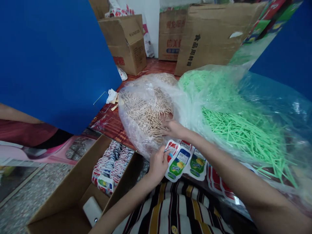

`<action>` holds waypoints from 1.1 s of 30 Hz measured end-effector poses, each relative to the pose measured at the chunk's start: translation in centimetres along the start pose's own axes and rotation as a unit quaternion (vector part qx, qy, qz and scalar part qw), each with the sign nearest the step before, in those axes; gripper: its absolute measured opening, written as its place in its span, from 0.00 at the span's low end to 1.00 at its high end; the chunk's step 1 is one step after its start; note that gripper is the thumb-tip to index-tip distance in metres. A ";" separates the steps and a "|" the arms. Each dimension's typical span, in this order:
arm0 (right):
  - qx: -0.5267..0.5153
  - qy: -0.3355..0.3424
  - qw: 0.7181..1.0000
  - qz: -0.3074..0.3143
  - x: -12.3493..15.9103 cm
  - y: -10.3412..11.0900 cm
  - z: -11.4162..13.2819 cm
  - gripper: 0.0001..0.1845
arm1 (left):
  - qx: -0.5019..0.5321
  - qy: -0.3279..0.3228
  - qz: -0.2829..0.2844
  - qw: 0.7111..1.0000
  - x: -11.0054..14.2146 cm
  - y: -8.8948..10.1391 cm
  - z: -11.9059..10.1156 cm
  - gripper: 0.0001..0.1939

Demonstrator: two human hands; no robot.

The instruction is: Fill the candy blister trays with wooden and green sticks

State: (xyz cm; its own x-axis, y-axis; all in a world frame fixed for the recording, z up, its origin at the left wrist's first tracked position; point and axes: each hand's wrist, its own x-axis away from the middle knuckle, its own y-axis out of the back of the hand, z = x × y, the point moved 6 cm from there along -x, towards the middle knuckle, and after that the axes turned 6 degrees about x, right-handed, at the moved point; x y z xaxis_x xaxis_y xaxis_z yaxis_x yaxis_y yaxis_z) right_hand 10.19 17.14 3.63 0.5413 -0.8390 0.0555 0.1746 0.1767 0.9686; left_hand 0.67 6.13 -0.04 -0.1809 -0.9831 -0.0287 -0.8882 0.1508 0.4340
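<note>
My left hand is closed on bottle-shaped packets, pinching their left edge. The front one is a green and blue Sprite packet, with a red one partly behind it. My right hand reaches over the edge of a clear plastic bag, its fingers bent and pinched at the thin beige sticks heaped there. Sticks partly hide those fingertips. Another Sprite packet lies just right of the held ones, and several red packets sit under my right forearm.
Right of the beige sticks, a plastic bag holds bright green sticks. A deep cardboard box at lower left contains stacked packets and a white phone-like object. Cardboard cartons stand behind. Blue panels flank the table.
</note>
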 end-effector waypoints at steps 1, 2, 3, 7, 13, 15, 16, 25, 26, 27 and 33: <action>0.015 -0.003 1.000 0.020 -1.2 -0.8 0.4 0.11 | -0.015 0.004 -0.003 1.000 0.2 0.3 0.1 0.07; 0.028 -0.011 0.999 0.033 -2.3 -1.5 0.8 0.11 | -0.022 0.009 -0.006 1.000 0.3 0.5 0.3 0.07; 0.036 -0.021 0.998 0.039 -3.2 -2.2 1.2 0.12 | -0.022 0.017 -0.009 1.000 0.4 0.7 0.4 0.06; 0.052 -0.042 0.997 0.046 -4.8 -4.3 2.2 0.11 | 0.001 0.042 -0.007 0.999 0.4 1.2 1.1 0.07; 0.010 -0.025 0.999 0.020 -4.6 -4.3 0.2 0.07 | 0.157 0.063 0.004 0.986 0.2 1.2 1.9 0.08; -0.010 -0.027 1.000 0.010 -4.2 -3.7 -1.3 0.06 | 0.223 0.096 -0.005 0.970 0.2 1.3 2.3 0.10; -0.021 -0.028 0.999 0.004 -4.0 -3.3 -2.0 0.07 | 0.251 0.112 -0.012 0.961 0.2 1.4 2.4 0.10; -0.145 -0.040 0.987 -0.060 -2.5 -2.9 -3.6 0.11 | 0.368 0.119 -0.020 0.922 -0.3 1.5 2.6 0.11; -0.154 -0.044 0.985 -0.066 -2.6 -3.2 -3.6 0.11 | 0.370 0.115 -0.023 0.921 -0.3 1.6 2.5 0.11; -0.160 -0.052 0.983 -0.074 -2.6 -3.4 -3.6 0.12 | 0.369 0.115 -0.026 0.922 -0.3 1.7 2.5 0.11; -0.156 -0.125 0.972 -0.119 -2.7 -4.6 -4.5 0.15 | 0.345 0.133 -0.059 0.927 -0.2 2.4 3.0 0.12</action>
State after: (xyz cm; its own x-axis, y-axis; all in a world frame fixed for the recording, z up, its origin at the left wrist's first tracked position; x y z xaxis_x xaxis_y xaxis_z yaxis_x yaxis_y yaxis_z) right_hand 11.62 20.86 -2.01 0.2447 -0.9673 -0.0666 0.5335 0.0770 0.8423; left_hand -2.74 7.04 -1.68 -0.0356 -0.9739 0.2243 -0.9705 -0.0198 -0.2402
